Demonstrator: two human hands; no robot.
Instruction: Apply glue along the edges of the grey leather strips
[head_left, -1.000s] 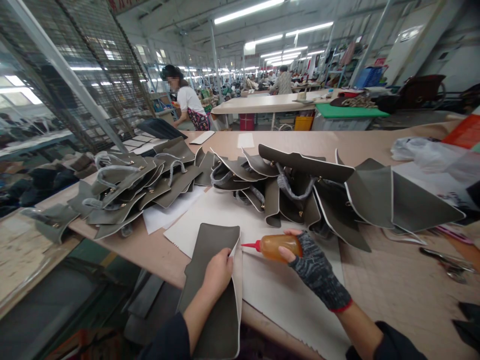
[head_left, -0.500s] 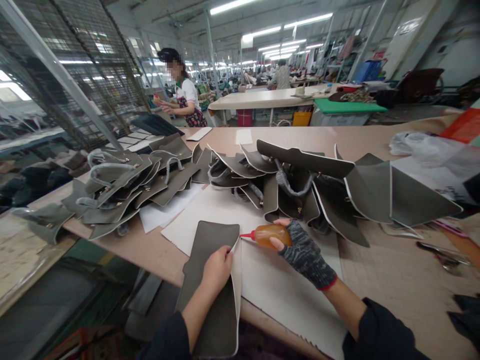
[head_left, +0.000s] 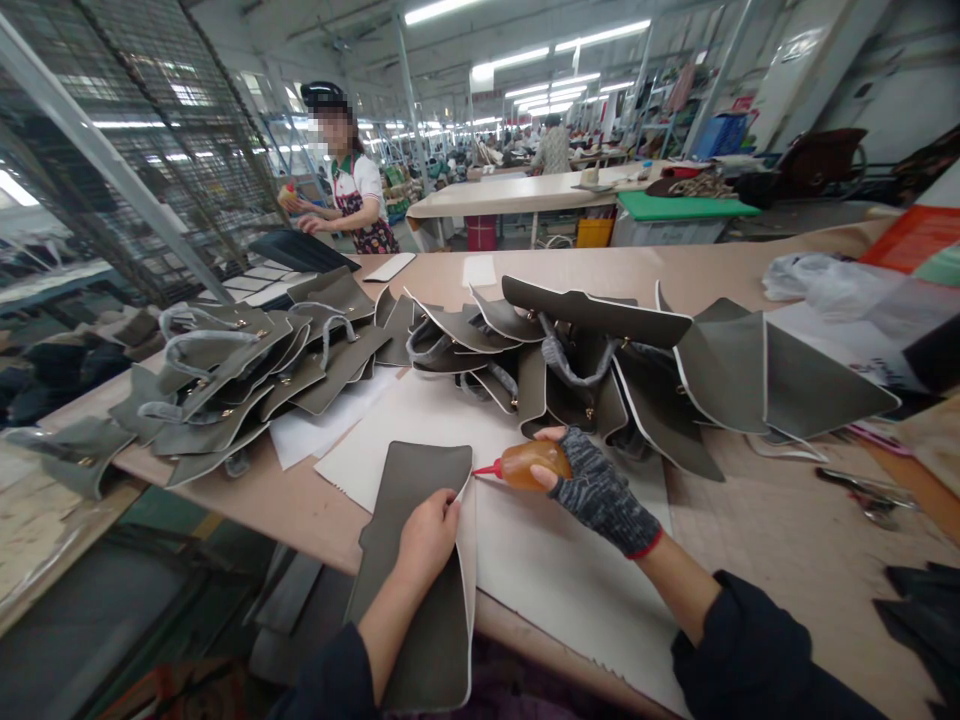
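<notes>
With the left hand (head_left: 426, 535) pressed flat, fingers curled over the upturned white edge of the grey-green leather panel (head_left: 420, 560), the gloved right hand (head_left: 596, 490), wrapped around the amber squeeze bottle (head_left: 529, 464), should probably keep its red nozzle just beyond those fingertips and squeeze lightly.

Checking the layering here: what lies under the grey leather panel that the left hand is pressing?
Under the grey leather panel lies a white paper sheet on the tan table. The left hand lifts its right edge, showing a white underside; the rest is covered.
</notes>
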